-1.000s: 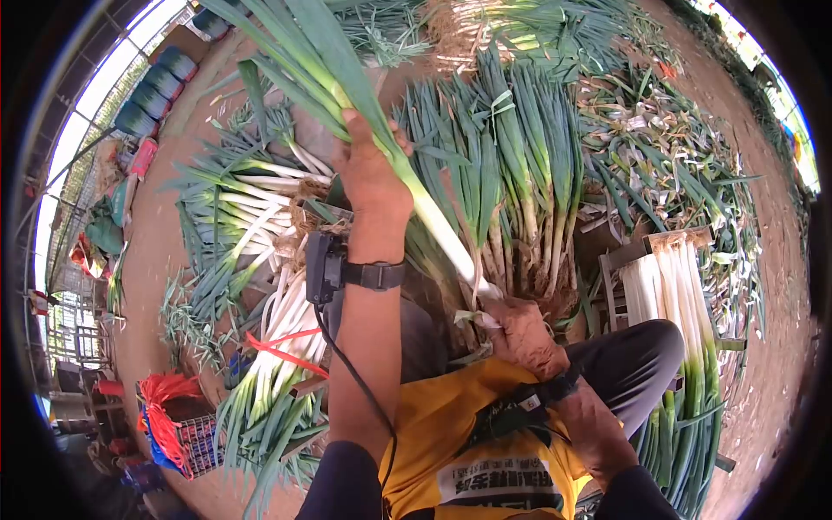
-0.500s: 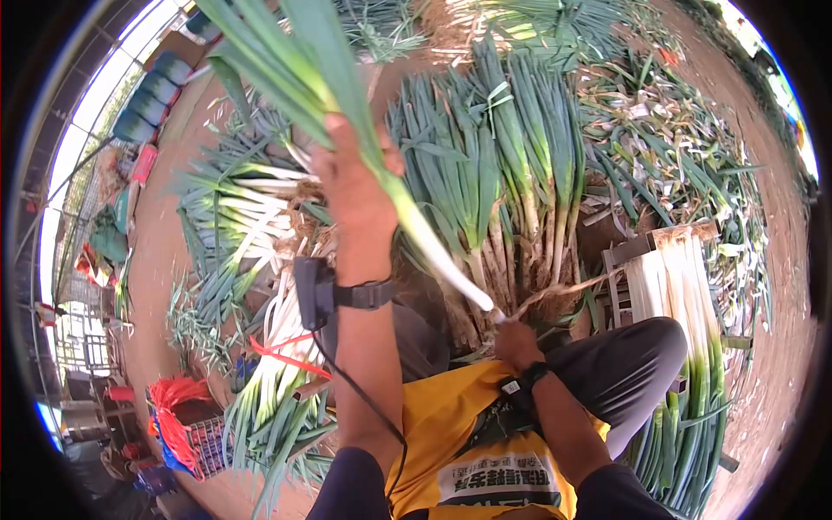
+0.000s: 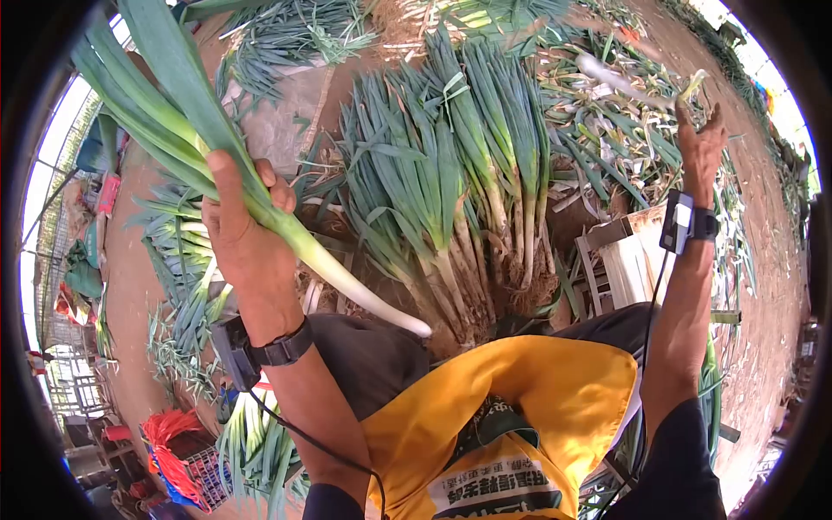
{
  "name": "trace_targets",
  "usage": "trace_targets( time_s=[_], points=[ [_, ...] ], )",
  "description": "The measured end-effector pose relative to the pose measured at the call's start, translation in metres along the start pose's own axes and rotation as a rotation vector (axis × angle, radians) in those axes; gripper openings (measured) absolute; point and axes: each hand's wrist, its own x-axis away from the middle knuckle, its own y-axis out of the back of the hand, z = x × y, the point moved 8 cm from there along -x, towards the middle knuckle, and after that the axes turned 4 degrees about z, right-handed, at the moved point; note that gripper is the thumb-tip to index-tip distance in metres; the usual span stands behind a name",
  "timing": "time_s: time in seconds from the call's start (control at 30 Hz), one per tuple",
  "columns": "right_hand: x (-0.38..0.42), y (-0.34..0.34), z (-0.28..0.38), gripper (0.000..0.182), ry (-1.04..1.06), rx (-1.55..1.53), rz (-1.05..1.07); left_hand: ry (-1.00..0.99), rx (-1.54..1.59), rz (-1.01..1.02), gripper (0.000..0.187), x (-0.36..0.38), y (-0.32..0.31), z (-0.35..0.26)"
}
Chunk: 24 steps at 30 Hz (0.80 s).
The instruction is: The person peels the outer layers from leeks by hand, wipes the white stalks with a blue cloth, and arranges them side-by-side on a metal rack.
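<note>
My left hand (image 3: 247, 227) is shut around a long leek (image 3: 355, 293), gripping where its white stem turns green. The leaves rise past the upper left and the bare white end points down to the right, above my knee. My right hand (image 3: 702, 143) is raised at the far right with fingers spread and the palm bare. A pale blurred strip of leek skin (image 3: 620, 76) is in the air just beyond its fingertips. Both wrists carry a small black device on a strap.
A big bunch of rooted leeks (image 3: 459, 173) leans toward my knees. A wooden crate (image 3: 611, 260) sits to the right of it, with leaf trimmings (image 3: 641, 156) strewn on the dirt behind. Trimmed leeks (image 3: 186, 260) lie on the left, and a basket of red ties (image 3: 178, 451) stands at lower left.
My right hand has left the root end of the leek and swung up to the right, with a strip of skin flying off. My left hand moved the leek leftward.
</note>
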Motion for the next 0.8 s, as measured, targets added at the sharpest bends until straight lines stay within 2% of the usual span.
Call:
trace_targets(
  time_s=[0.07, 0.13, 0.23, 0.27, 0.3, 0.37, 0.53, 0.57, 0.67, 0.7, 0.8],
  points=[
    [0.001, -0.021, 0.0, 0.071, 0.113, -0.362, 0.243, 0.004, -0.061, -0.039, 0.028, -0.003, 0.0, 0.007],
    [0.07, -0.084, 0.012, 0.055, 0.12, -0.694, 0.642, 0.025, -0.015, -0.043, 0.024, -0.003, -0.011, 0.014],
    [0.288, -0.231, 0.009, 0.029, 0.906, -0.354, 0.656, 0.08, 0.051, -0.029, 0.02, -0.001, -0.022, 0.029],
    [0.308, -0.171, 0.05, 0.039, 0.207, -0.525, 1.213, 0.089, 0.06, -0.033, 0.019, 0.001, -0.026, 0.031],
    [0.347, -0.187, 0.047, 0.051, 0.121, -0.494, 1.246, 0.098, 0.07, -0.037, 0.018, 0.002, -0.03, 0.033],
    [0.392, -0.216, 0.051, 0.065, 0.064, -0.402, 1.245, 0.115, 0.083, -0.026, 0.017, 0.003, -0.035, 0.037],
    [0.41, -0.236, 0.089, 0.077, 0.287, -0.101, 1.104, 0.145, 0.061, 0.003, 0.017, 0.0, -0.037, 0.043],
    [0.413, -0.244, 0.092, 0.086, 0.278, -0.073, 1.154, 0.143, 0.047, -0.002, 0.017, -0.002, -0.037, 0.045],
    [0.406, -0.246, 0.099, 0.088, 0.308, 0.051, 1.126, 0.144, 0.021, -0.082, 0.017, -0.004, -0.039, 0.05],
    [0.404, -0.248, 0.099, 0.083, 0.27, 0.045, 1.148, 0.15, 0.015, -0.074, 0.017, -0.005, -0.04, 0.052],
    [0.399, -0.259, 0.086, 0.077, 0.12, -0.069, 1.542, 0.156, 0.015, -0.049, 0.016, -0.005, -0.042, 0.052]
  ],
)
